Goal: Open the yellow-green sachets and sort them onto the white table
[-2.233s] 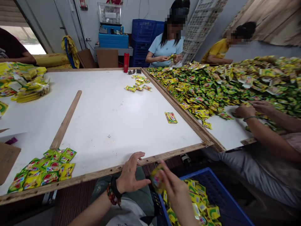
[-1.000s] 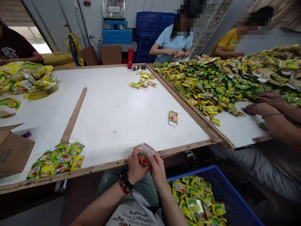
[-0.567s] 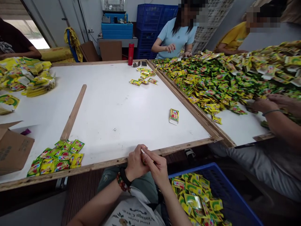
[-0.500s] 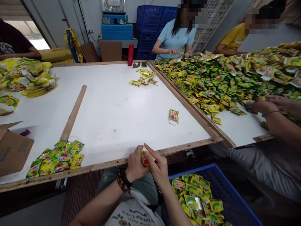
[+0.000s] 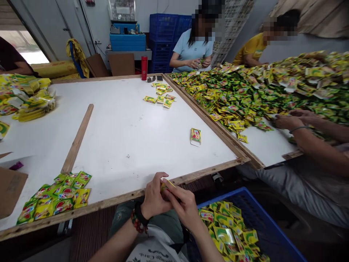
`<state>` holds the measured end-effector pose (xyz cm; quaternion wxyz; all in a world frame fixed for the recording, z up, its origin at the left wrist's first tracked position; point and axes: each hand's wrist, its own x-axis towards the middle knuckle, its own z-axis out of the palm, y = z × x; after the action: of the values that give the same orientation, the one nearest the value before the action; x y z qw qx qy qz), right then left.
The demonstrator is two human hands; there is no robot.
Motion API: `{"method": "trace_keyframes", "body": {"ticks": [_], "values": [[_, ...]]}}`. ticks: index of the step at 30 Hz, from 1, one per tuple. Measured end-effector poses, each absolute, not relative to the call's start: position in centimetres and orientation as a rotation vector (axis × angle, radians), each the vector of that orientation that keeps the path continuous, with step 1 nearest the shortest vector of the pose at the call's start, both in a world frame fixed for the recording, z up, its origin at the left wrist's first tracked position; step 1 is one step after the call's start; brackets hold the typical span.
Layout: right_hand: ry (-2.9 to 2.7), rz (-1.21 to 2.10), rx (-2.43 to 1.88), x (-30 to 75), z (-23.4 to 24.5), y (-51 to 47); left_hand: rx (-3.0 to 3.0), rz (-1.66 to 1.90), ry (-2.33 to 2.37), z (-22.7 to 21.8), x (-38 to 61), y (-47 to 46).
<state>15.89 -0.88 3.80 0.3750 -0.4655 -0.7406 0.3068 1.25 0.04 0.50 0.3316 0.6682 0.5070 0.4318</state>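
Pinching one sachet (image 5: 164, 186) between left hand (image 5: 153, 198) and right hand (image 5: 184, 208), both closed on it, fingertips meeting just above the wooden table edge (image 5: 117, 201).

Half a second ago showing its red and yellow printed face between the thumbs; now turned edge-on, with only a thin yellow sliver left to see. Two seconds ago carried up by the right hand alone, with the left hand open and waiting near the edge. So, by my judgement, already well into the handling of this one sachet, and no more in the picking-up.

Below and to the right of the grip: blue crate (image 5: 261, 222) with loose sachets (image 5: 226, 233) inside. To the left of the grip, on the table: flat row of sachets (image 5: 54, 198) at the near end of a wooden slat (image 5: 77, 140). Ahead of the grip and a little right: single sachet (image 5: 195, 135) lying alone. Far to the right of the grip: hands of a co-worker (image 5: 285, 122) at the border of a big heap (image 5: 245, 91).

Hard to make out: the print on the held sachet, and whether folded, pressed or only held, being covered by the fingers. Cannot tell which fingers of the right hand really touching it. Crate cut off by the bottom border; cardboard box (image 5: 9, 189) at far left cut off too.
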Motion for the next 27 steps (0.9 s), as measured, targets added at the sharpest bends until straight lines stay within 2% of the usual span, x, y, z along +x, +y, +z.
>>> {"method": "trace_keyframes", "body": {"ticks": [4, 6, 14, 17, 21, 24, 27], "values": [[-1.928, 0.341, -1.891, 23.1, 3.4, -1.5, 1.666, 1.188, 1.203, 0.7, 0.9, 0.1], [-1.936, 0.214, -2.109, 25.6, 3.2, 0.5, 1.642, 1.198, 1.213, 0.7, 1.1, 0.2], [-1.623, 0.323, -2.438, 25.0, 3.1, 19.3, 1.664, 1.234, 1.264, 0.4, 1.9, 0.8], [-1.698, 0.402, -2.361, 24.6, 3.7, 21.5, 1.662, 1.269, 1.308, -0.4, 2.1, 0.7], [-2.024, 0.535, -2.016, 22.9, 5.2, 17.5, 1.841, 1.282, 1.474, 0.0, 1.8, 0.5], [-2.247, 0.704, -1.696, 20.7, 7.1, 11.9, 2.113, 1.066, 1.489, 2.0, 0.9, 0.8], [-2.329, 0.888, -1.317, 19.1, 9.4, 7.2, 2.250, 0.801, 1.235, 3.6, 0.1, 1.6]]}}
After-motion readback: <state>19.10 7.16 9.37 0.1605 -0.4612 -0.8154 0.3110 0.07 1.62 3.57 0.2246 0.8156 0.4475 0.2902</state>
